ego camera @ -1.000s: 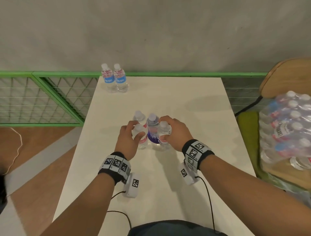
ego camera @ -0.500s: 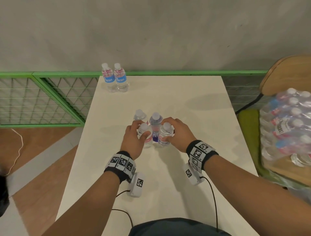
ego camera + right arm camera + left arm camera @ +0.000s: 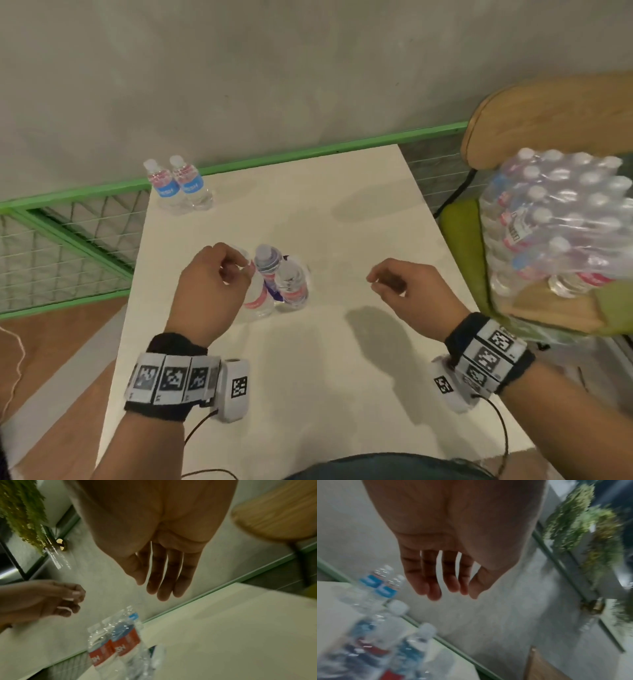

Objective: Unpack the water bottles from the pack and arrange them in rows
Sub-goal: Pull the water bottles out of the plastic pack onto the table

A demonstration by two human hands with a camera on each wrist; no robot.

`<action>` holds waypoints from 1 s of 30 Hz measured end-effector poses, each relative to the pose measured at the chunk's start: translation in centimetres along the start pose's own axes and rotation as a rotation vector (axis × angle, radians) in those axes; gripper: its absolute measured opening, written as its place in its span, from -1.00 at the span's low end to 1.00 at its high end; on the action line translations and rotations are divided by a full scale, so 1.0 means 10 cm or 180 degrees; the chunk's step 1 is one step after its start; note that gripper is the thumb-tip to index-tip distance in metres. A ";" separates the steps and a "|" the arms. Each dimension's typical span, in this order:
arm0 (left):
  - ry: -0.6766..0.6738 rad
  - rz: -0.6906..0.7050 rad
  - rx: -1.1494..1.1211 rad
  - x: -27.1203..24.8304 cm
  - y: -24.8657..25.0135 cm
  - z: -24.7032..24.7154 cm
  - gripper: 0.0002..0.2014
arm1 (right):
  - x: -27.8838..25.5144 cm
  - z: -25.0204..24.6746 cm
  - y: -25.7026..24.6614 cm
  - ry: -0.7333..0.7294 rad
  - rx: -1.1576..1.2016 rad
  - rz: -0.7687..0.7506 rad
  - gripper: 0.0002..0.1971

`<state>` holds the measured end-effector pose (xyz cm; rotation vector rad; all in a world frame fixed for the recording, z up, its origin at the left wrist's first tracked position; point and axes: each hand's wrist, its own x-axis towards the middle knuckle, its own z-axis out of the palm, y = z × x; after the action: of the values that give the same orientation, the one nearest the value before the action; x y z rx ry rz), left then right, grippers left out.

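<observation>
A tight cluster of small clear water bottles [image 3: 291, 287] with red and blue labels stands upright in the middle of the white table [image 3: 342, 377]. My left hand [image 3: 239, 267] hovers just above the cluster's left side with loosely curled fingers and holds nothing; the left wrist view shows my left hand [image 3: 447, 592] empty above the bottles [image 3: 393, 635]. My right hand [image 3: 376, 282] hangs empty to the right, apart from the cluster. A pair of blue-labelled bottles [image 3: 181, 186] stands at the table's far left corner. The shrink-wrapped pack [image 3: 555, 222] lies on a chair at the right.
The wooden chair [image 3: 548, 113] with a green cushion stands against the table's right edge. A green rail [image 3: 308, 152] runs along the far edge before a grey wall. A green mesh fence [image 3: 51, 246] stands left of the table.
Both hands have let go of the bottle cluster. My right hand has drawn away to the right, and my left hand has lifted slightly. The bottles stay upright.
</observation>
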<state>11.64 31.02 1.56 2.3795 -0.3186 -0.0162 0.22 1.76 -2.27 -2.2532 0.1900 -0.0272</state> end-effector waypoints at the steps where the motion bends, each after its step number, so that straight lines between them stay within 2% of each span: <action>1: -0.0236 0.0115 -0.0111 0.00 0.18 0.05 -0.90 | -0.16 -0.14 0.13 0.0015 -0.0104 0.0047 -0.91; 2: -0.0549 0.0258 -0.0196 -0.01 0.36 0.15 -0.89 | -0.31 -0.27 0.30 -0.0019 -0.0227 0.0165 -0.90; 4: -0.1241 0.0640 -0.0327 -0.06 0.72 0.43 -0.91 | -0.59 -0.51 0.66 -0.0305 -0.0438 0.0704 -0.90; 6: -0.1924 0.1030 -0.0367 -0.14 1.07 0.83 -0.95 | -0.82 -0.73 1.02 -0.0754 -0.0618 0.1350 -0.88; 8: -0.2604 0.1283 -0.0331 -0.24 1.37 1.31 -0.94 | -1.00 -0.94 1.36 -0.0905 -0.0769 0.1748 -0.85; 10: -0.3128 0.1414 -0.0215 -0.33 1.64 1.80 -0.93 | -1.12 -1.14 1.65 -0.0602 -0.0648 0.1984 -0.87; 14: -0.3546 0.1702 0.0042 -0.45 2.11 2.71 -0.91 | -1.23 -1.54 2.05 0.0113 -0.0417 0.2412 -0.84; 16: -0.3511 0.1973 0.0324 -0.48 2.33 3.09 -0.87 | -1.23 -1.71 2.22 0.0515 -0.0260 0.2556 -0.76; 20: -0.3119 0.2602 0.0988 -0.47 2.70 3.64 -0.71 | -1.10 -1.97 2.41 0.1157 -0.0113 0.2650 -0.51; 22: -0.2838 0.3182 0.1668 -0.43 2.85 3.83 -0.66 | -1.02 -2.06 2.43 0.1337 -0.0040 0.2675 -0.51; 24: -0.2542 0.3552 0.2181 -0.43 3.00 3.94 -0.65 | -0.93 -2.12 2.44 0.1470 0.0106 0.2554 -0.62; 27: -0.2171 0.3749 0.2483 -0.46 3.21 4.01 -0.62 | -0.81 -2.14 2.51 0.1687 0.0384 0.2220 -0.67; 30: -0.1845 0.3609 0.2871 -0.43 3.31 4.02 -0.55 | -0.75 -2.11 2.53 0.1868 0.0465 0.2217 -0.69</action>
<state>-3.99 -18.18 -6.24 2.5686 -2.2844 -0.0367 -12.25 -29.15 -7.91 -1.8703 1.2263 -0.3175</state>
